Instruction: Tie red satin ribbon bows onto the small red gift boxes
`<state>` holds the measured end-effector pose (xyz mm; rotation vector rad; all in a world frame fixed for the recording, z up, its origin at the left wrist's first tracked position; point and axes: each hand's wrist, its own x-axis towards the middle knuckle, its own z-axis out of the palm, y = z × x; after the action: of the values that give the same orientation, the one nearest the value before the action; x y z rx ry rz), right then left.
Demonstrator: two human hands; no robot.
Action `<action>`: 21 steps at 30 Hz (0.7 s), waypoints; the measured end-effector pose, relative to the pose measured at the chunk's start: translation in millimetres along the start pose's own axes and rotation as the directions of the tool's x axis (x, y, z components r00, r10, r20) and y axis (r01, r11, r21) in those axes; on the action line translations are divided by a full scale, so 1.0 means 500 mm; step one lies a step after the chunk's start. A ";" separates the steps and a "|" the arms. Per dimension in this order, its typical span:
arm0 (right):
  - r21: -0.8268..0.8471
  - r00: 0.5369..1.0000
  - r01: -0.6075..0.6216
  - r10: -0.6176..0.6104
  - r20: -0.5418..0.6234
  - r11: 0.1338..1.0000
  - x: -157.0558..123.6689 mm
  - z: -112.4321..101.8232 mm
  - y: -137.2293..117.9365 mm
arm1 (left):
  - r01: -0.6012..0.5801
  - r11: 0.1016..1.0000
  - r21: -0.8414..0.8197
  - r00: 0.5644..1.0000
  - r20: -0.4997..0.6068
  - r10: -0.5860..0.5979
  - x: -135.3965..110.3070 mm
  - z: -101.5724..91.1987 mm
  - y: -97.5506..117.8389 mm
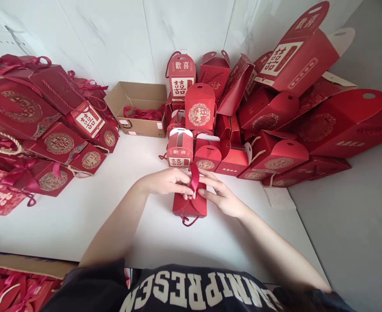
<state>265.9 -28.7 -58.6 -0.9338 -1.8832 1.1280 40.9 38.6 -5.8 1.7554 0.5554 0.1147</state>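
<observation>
A small red gift box (184,209) lies on the white table right in front of me, its rounded flaps folded together on top. Over the box stands a loop of dark red ribbon (195,177). My left hand (171,182) pinches the ribbon low down, with its fingertips close above the flaps. My right hand (221,195) reaches in from the other side, its fingers apart and their tips near the ribbon and the box's edge. From the box's near side hangs a twisted red cord handle (189,222).
Red gift boxes (205,151), several with raised flaps, are stacked behind and to the right. An open cardboard box (142,128) holding red ribbons stands at the back. More boxes with bows (59,145) are piled at the left. At the lower left, a carton (31,262) holds red items.
</observation>
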 end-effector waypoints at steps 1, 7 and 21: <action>0.060 1.000 0.016 -0.017 0.011 0.998 0.003 -0.001 0.000 | -0.013 1.000 0.000 1.000 -0.003 0.013 0.002 0.004 -0.001; 0.284 0.997 0.075 -0.080 0.003 0.956 0.018 -0.004 0.019 | -0.036 0.999 0.005 0.999 -0.035 0.036 0.011 0.015 -0.013; 0.194 0.982 0.019 -0.055 0.183 0.981 0.050 -0.039 -0.016 | -0.033 0.999 0.001 0.999 -0.010 0.033 0.014 0.015 -0.008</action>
<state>269.6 -2.7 -39.2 -0.7024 -1.8903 1.3888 48.7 35.8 -13.1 1.7657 0.5344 0.1467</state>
